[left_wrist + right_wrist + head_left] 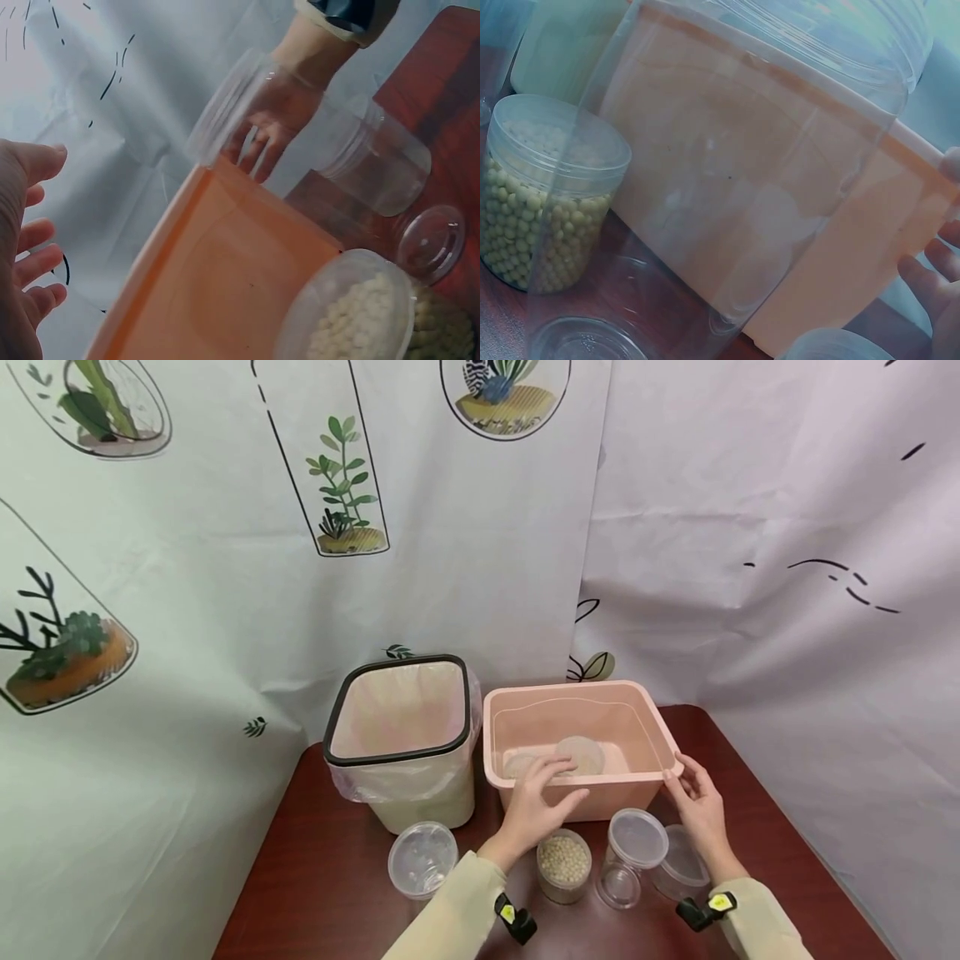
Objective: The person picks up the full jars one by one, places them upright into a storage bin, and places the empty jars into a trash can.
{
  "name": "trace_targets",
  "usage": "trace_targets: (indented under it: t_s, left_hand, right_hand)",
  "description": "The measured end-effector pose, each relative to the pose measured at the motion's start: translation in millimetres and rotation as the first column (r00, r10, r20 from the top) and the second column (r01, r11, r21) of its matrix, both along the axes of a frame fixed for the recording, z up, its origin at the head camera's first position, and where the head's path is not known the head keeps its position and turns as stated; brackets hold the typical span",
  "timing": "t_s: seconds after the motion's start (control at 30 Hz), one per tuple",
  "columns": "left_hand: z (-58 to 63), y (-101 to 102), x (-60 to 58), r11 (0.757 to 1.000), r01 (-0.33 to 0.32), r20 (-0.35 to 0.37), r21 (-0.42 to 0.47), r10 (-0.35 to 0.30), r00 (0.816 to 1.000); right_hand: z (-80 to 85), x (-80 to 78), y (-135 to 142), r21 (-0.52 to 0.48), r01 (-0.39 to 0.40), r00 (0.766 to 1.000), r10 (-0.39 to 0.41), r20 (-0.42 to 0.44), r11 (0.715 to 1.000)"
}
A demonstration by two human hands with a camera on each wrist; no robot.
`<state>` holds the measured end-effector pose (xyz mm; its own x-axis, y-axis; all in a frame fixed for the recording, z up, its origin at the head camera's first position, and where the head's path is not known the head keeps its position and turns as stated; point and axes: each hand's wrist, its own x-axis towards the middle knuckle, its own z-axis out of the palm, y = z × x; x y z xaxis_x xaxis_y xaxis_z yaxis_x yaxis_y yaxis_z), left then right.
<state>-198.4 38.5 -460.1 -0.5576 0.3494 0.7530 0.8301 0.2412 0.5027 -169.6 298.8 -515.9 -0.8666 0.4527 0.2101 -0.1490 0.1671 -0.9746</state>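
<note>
My left hand (pixel 534 806) hovers above the front rim of a pink plastic bin (pixel 592 797), its thumb and fingers spread and nothing between them. At the bin's front right corner, my right hand (pixel 699 806) touches the rim with loosely extended fingers. Inside the bin lie round translucent lids (pixel 581 755). Below my left hand stands a clear jar of pale round beans (pixel 564 860). To its right is a clear lidded jar (pixel 637 839), and another clear container (pixel 681 860) is close by my right wrist.
A white trash can (pixel 427 806) with a black rim and plastic liner stands left of the bin. In front of it is another clear container (pixel 422 860). All stand on a dark red table (pixel 322 877), with a printed curtain (pixel 480 568) behind.
</note>
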Motion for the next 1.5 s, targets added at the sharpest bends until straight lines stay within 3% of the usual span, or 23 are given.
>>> trace_targets:
  t_s: [0.2, 0.43, 0.63, 0.87, 1.03, 1.2, 1.37, 1.5]
  left_hand:
    - [-13.7, -9, 11.1, 1.0, 0.017, -0.015, 0.019, -0.017, 1.0]
    - [-27.8, -18, 24.3, 0.997, 0.071, -0.055, 0.029, -0.069, 0.996]
    - [-44.3, -24, 30.0, 0.998, 0.059, -0.033, -0.006, -0.06, 0.998]
    - [-70.9, -33, 34.3, 0.998, 0.057, 0.067, -0.036, -0.054, 0.996]
    - [-86.6, -37, 40.2, 0.996, 0.049, 0.194, -0.079, -0.033, 0.98]
    - [-98.2, -38, 43.0, 0.993, 0.053, 0.266, -0.109, -0.023, 0.964]
    - [-110.1, -38, 44.3, 0.989, 0.087, 0.281, -0.118, -0.051, 0.958]
    - [-118.8, -37, 46.4, 0.986, 0.118, 0.271, -0.115, -0.083, 0.959]
  right_hand:
    - [2.5, 0.4, -2, 0.018, 0.006, 0.998, -0.007, 0.062, 1.0]
    - [3.9, 1.7, -3, -0.02, -0.004, 0.999, 0.005, 0.047, 1.0]
    - [3.1, 1.4, -3, -0.005, 0.006, 0.999, -0.006, 0.043, 1.0]
    - [2.7, 1.0, -3, -0.065, -0.009, 1.0, 0.01, 0.019, 0.998]
    - [2.9, 1.2, -3, -0.025, 0.004, 1.0, -0.003, 0.025, 1.0]
    - [-2.0, 0.9, -1, -0.029, -0.013, 1.0, 0.013, -0.023, 1.0]
    - [-11.3, -2.6, 3, -0.102, -0.069, 0.99, 0.056, -0.129, 0.992]
    - [-9.1, -2.8, 1, -0.114, -0.071, 0.989, 0.056, -0.136, 0.991]
